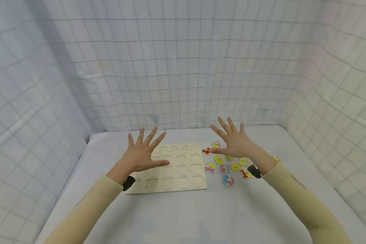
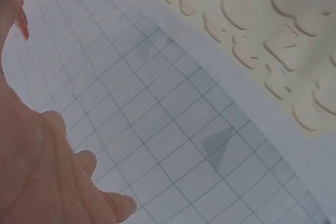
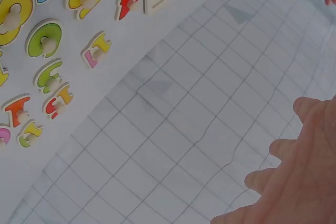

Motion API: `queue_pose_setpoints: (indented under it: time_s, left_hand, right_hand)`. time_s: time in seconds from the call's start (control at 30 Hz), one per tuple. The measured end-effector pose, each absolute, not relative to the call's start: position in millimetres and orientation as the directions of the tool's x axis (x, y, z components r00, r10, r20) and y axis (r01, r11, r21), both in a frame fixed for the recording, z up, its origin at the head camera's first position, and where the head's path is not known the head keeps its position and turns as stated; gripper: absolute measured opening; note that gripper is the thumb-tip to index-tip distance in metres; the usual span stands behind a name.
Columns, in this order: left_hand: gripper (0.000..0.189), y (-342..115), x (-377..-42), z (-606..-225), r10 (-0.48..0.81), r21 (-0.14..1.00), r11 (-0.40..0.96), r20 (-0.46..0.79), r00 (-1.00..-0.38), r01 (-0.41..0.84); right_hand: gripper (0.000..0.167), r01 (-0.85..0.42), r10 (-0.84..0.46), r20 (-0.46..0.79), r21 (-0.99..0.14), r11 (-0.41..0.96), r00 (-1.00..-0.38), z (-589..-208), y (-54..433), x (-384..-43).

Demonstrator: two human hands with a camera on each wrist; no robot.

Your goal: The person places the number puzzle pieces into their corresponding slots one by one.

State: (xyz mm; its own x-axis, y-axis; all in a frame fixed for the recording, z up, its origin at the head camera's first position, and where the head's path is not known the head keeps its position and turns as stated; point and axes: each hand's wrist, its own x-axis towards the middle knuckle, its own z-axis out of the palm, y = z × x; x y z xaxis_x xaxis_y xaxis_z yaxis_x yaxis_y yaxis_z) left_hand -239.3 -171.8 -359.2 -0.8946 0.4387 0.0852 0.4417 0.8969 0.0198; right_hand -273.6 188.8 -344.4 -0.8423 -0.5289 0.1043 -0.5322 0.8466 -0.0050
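My left hand point(image 1: 142, 154) is held up with its fingers spread, over the left part of a pale wooden puzzle board point(image 1: 183, 183). The board has rows of carved recesses with small printing under them. My right hand point(image 1: 236, 142) is also raised, fingers spread and holding nothing, above a scatter of coloured number pieces. Among these are a red 4 point(image 3: 127, 4), a green 0 point(image 3: 44, 39) and a blue and pink piece point(image 1: 227, 180). Small round knobs stick up from the pieces. In each wrist view the palm and fingertips show apart from the board and pieces.
A white cloth covers the table point(image 1: 170, 217). Grid-patterned sheets point(image 1: 170, 67) hang behind it and on both sides. The number pieces lie to the right of the board, some partly hidden by my right hand and wrist.
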Motion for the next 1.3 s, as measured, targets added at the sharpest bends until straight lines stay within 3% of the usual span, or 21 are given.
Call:
queue_pose_setpoints:
  time_s: [0.27,0.63,0.97,1.3]
  left_hand:
    - [0.122,-218,-221,-395,0.345,0.139,0.928,0.038,-0.938,0.347]
    - [0.119,-267,-200,-436,0.296,0.333,0.909,-0.09,-0.951,0.251]
    - [0.113,-274,-191,-466,0.273,0.367,0.904,-0.109,-0.956,0.217]
    - [0.109,-278,-183,-472,0.24,0.379,0.908,-0.127,-0.962,0.177]
  right_hand:
    - [0.085,-0.454,-0.444,0.107,-0.098,0.886,-0.89,-353,216,-286]
    - [0.068,-0.424,-0.387,0.195,-0.215,0.88,-0.901,-374,250,-291]
    - [0.062,-0.307,-0.26,0.171,-0.377,0.874,-0.95,-396,275,-284]
    - [0.07,-0.16,-0.126,0.101,-0.498,0.852,-0.987,-409,316,-283]
